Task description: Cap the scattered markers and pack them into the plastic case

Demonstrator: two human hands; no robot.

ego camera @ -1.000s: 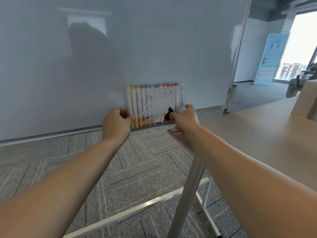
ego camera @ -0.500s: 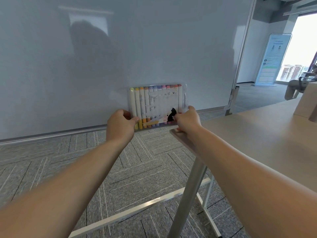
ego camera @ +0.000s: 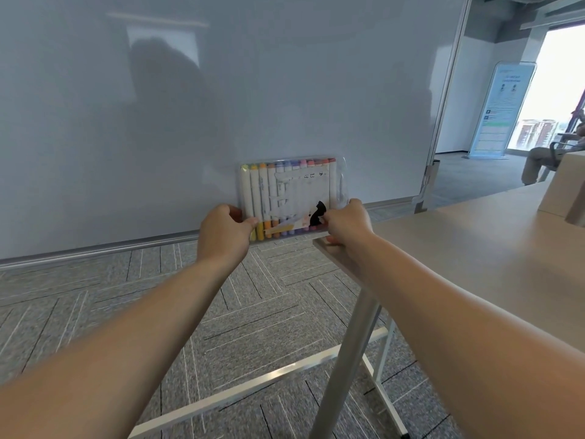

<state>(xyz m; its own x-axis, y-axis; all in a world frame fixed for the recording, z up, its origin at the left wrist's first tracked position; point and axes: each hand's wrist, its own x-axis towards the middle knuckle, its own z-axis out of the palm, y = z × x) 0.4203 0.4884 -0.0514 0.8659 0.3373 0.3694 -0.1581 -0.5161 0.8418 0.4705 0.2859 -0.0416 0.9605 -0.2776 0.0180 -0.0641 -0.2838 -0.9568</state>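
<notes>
Whiteboard wall (ego camera: pixel 221 90) behind, packed plastic case (ego camera: pixel 291 198) held upright at arm's length.
Markers (ego camera: pixel 262 191) look capped, in a full row inside; left hand (ego camera: pixel 223 239) and right hand (ego camera: pixel 346 224) pinch its lower corners, above the table (ego camera: pixel 474 242) corner. Packing looks done; no loose markers show, so only setting it down may remain.

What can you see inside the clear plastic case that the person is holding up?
Inside the plastic case, a row of capped white markers stands, yellow through purple to red. A torn label hides the middle barrels; the left hand and right hand cover the lower corners.
</notes>
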